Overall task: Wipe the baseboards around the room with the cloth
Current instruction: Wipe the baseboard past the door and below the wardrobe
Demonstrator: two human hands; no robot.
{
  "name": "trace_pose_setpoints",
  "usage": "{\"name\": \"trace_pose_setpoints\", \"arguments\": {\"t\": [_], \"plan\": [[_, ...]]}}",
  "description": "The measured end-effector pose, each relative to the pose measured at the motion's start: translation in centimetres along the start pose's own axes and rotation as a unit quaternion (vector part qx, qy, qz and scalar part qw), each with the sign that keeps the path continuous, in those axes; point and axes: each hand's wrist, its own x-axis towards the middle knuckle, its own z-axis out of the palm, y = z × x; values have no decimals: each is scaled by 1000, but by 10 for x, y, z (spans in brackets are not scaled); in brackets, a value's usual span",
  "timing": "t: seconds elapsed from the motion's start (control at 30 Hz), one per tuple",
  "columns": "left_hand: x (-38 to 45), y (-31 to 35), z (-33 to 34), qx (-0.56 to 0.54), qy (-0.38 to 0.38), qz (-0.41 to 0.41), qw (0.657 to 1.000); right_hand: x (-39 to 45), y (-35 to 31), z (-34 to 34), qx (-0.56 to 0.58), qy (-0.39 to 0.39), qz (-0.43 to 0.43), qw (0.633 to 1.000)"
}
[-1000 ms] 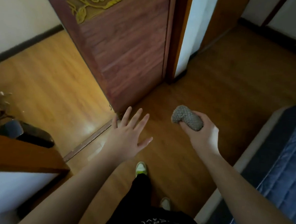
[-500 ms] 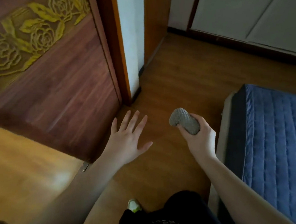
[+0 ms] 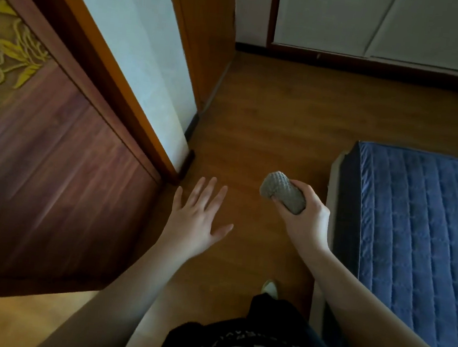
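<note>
Right hand (image 3: pixel 303 222) grips the cloth (image 3: pixel 282 192), balled into a wad with one end poking out past the fingers, probably so it's ready to press on trim. Cloth is in the air above the floor (image 3: pixel 269 115), touching nothing else. Left hand (image 3: pixel 196 220) is spread flat, fingers apart, holding nothing, likely for balance. Nearest baseboard (image 3: pixel 192 125) runs along the white wall left of the cloth, past the open door (image 3: pixel 56 156). Bed (image 3: pixel 419 219) just right of the cloth narrows the passage.
</note>
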Motion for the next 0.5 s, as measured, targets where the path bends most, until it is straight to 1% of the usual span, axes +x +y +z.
{"name": "trace_pose_setpoints", "arguments": {"t": [0.1, 0.23, 0.33, 0.5], "plan": [[32, 6, -3, -12, 5, -19, 1000, 46, 13, 0, 1, -25, -8, 1000], [48, -3, -2, -22, 4, -45, 999, 88, 11, 20, 22, -44, -9, 999], [64, -32, 3, -27, -3, -81, 996, 122, 2, 52, 37, -75, -18, 996], [102, -86, 10, -42, -24, -125, 991, 173, -23, 111, 39, -122, -58, 990]]}}
